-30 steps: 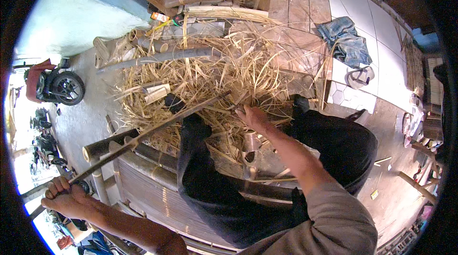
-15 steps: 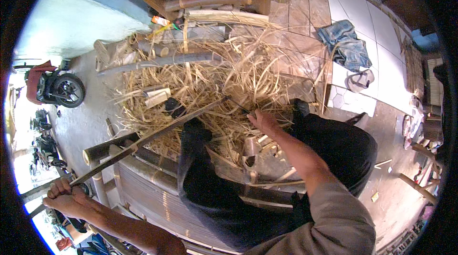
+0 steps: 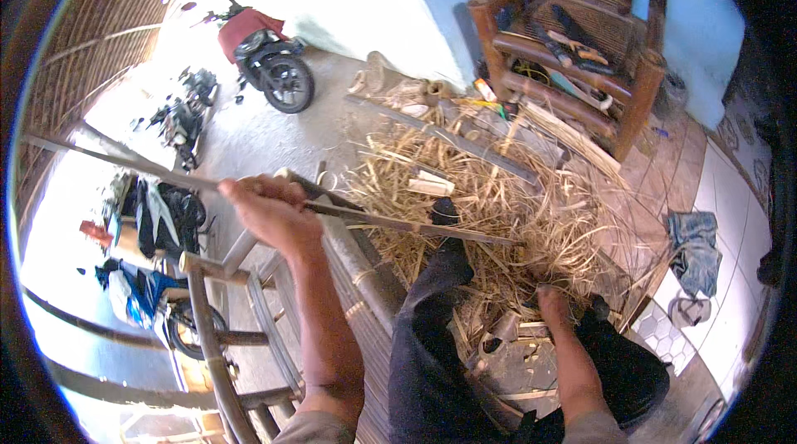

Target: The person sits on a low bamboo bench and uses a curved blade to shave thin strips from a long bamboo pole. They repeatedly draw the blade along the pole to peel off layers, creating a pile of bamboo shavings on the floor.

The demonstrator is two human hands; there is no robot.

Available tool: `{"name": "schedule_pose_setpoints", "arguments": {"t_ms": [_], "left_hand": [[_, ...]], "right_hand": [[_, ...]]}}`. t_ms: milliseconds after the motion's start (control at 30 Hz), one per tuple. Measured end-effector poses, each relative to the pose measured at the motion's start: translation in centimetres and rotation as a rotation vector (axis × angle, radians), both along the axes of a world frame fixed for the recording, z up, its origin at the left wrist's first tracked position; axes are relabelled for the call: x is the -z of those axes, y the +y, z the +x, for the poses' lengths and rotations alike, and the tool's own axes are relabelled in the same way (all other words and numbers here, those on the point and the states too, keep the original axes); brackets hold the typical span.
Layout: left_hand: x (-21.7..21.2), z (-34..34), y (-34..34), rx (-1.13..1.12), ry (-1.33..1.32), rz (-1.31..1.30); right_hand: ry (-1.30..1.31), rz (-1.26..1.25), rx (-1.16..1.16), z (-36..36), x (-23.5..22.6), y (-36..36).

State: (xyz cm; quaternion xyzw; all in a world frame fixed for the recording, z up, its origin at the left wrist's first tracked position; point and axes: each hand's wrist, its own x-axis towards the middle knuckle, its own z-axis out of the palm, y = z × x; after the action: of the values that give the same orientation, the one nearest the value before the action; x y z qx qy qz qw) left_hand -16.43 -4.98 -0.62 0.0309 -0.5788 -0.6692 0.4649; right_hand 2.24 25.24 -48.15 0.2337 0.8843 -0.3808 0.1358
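My left hand (image 3: pixel 274 210) is closed around a long, flat bamboo strip (image 3: pixel 407 226), raised at the left. The strip slants from the far left edge down over my left knee, and its other end lies above the shavings. My right hand (image 3: pixel 553 304) is low by my right leg, close to that end. It is closed on a thin dark tool that looks like a knife; its blade hardly shows against the litter. Curly bamboo shavings (image 3: pixel 573 236) are heaped around my feet. A split bamboo piece (image 3: pixel 432 184) lies on them.
I sit on a bamboo bench (image 3: pixel 365 278). A grey pole (image 3: pixel 465 145) lies across the heap. Beyond stands a bamboo chair (image 3: pixel 573 54) with tools on its seat. A motorcycle (image 3: pixel 274 70) is parked at the far left. Jeans (image 3: pixel 693 249) and a sandal (image 3: pixel 689 311) lie at right.
The view has swung left. My left hand has come up with the strip, whose held side has risen. My right hand stays low near the strip's far end.
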Motion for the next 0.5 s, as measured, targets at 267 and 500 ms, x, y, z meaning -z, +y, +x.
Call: {"name": "schedule_pose_setpoints", "arguments": {"t_ms": [267,500], "left_hand": [[1.7,5.3,2.8,0.313,0.008,0.165],[3.7,9.1,7.4,0.289,0.084,0.109]], "right_hand": [[0.109,-0.049,-0.019,-1.8,-12.6,-4.0],[0.676,-0.503,-0.208,0.0,-30.4,-11.7]]}}
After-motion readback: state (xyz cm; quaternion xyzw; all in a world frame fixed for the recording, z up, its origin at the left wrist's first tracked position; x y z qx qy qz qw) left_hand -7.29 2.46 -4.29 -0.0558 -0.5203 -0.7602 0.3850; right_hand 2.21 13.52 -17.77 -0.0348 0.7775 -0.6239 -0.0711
